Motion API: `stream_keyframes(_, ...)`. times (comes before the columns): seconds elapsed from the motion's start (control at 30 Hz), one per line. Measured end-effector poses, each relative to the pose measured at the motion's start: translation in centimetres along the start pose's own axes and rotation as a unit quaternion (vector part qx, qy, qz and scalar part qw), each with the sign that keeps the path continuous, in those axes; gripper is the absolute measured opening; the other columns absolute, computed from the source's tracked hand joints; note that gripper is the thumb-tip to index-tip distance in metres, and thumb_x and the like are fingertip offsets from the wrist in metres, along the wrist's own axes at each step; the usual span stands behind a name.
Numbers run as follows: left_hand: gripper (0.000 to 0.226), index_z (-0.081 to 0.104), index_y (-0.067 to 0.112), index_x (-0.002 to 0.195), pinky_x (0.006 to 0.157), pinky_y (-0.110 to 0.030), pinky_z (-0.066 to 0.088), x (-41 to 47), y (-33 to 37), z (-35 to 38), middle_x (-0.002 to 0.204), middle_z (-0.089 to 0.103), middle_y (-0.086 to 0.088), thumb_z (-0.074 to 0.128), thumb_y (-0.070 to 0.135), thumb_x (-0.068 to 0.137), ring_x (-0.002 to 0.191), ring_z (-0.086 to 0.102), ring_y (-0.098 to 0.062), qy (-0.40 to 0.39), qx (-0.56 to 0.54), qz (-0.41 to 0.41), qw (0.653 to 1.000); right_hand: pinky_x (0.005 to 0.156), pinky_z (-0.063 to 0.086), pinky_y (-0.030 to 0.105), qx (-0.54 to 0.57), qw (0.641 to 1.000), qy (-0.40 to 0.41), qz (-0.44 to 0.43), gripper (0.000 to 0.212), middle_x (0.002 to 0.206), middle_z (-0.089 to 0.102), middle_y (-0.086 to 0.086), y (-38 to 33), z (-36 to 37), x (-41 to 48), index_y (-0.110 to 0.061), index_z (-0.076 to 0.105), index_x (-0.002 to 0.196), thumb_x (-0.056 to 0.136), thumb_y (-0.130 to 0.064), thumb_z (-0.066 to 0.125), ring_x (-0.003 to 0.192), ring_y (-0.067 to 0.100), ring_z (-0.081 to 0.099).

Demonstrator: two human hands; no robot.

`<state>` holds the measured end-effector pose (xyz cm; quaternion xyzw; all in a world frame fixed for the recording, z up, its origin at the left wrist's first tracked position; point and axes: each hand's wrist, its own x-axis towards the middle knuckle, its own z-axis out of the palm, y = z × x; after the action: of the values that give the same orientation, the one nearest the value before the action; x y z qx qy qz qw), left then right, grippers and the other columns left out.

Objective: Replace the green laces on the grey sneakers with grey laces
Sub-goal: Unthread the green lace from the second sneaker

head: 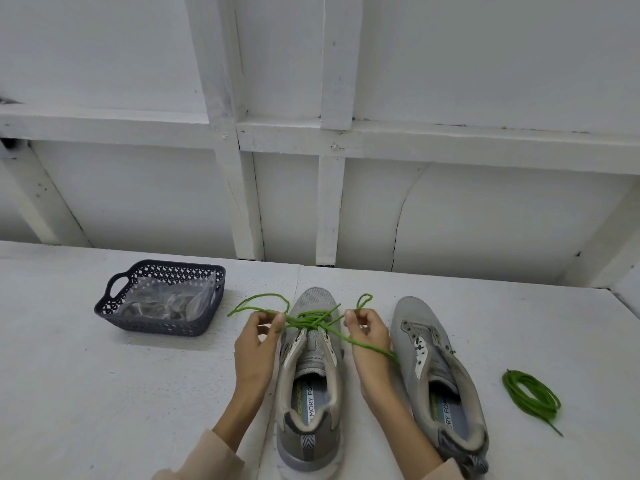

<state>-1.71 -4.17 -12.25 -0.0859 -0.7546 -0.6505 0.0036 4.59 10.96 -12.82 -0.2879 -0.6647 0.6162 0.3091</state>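
Two grey sneakers stand side by side on the white table, toes away from me. The left sneaker [311, 382] still carries a green lace [313, 320], loosened across its lower eyelets. My left hand [258, 344] pinches the lace's left strand beside the shoe. My right hand [369, 341] pinches the right strand, whose loop sticks up above the fingers while another length trails over the wrist. The right sneaker [438, 375] has bare eyelets. A coiled green lace [531, 396] lies on the table to its right.
A dark perforated basket [114, 306] sits at the left and holds a clear plastic bag [166, 301] with greyish contents. A white panelled wall rises behind the table, whose right edge runs near the coiled lace.
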Motion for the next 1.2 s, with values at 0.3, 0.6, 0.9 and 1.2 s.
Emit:
stream_keyframes(0.3,0.02,0.063,0.022,0.079,0.069,-0.026,0.043,0.2,-0.6,0.0,0.086,0.066,0.006,0.064,0.037,0.091,0.083,0.059,-0.006,0.019,0.004,0.014,1.0,0.06,0.04,0.019,0.0,1.0,0.003,-0.021,0.017,0.068,0.061,-0.007,-0.1,0.2,-0.4,-0.016,0.061,0.075,0.09,-0.009,0.065,0.056,-0.003,0.048)
stream_keyframes(0.6,0.027,0.065,0.023,0.078,0.071,-0.033,0.05,-0.1,-1.2,0.4,0.083,0.069,0.007,0.06,0.05,0.082,0.084,0.064,-0.01,-0.022,0.001,0.001,1.0,0.068,0.045,0.036,-0.019,0.998,-0.051,-0.009,0.02,0.071,0.065,0.006,0.6,0.4,0.0,-0.01,0.06,0.072,0.09,-0.016,0.068,0.068,0.022,0.057)
stream_keyframes(0.9,0.013,0.066,0.022,0.082,0.069,-0.029,0.049,0.3,-0.6,0.4,0.078,0.069,0.01,0.066,0.033,0.089,0.073,0.062,-0.006,-0.042,-0.006,0.005,0.999,0.065,0.045,0.029,-0.018,0.998,-0.062,0.003,0.02,0.068,0.067,-0.002,0.2,0.3,0.1,-0.015,0.059,0.073,0.092,-0.015,0.065,0.06,0.006,0.056)
stream_keyframes(1.2,0.035,0.064,0.006,0.075,0.054,-0.027,0.041,1.8,-0.4,-0.8,0.069,0.068,-0.002,0.07,0.039,0.086,0.052,0.05,-0.014,0.003,-0.082,-0.147,0.986,0.058,0.038,0.029,-0.023,0.997,-0.032,0.065,0.041,0.048,0.058,-0.011,-0.2,0.4,0.4,-0.021,0.063,0.058,0.097,-0.031,0.056,0.053,0.011,0.05)
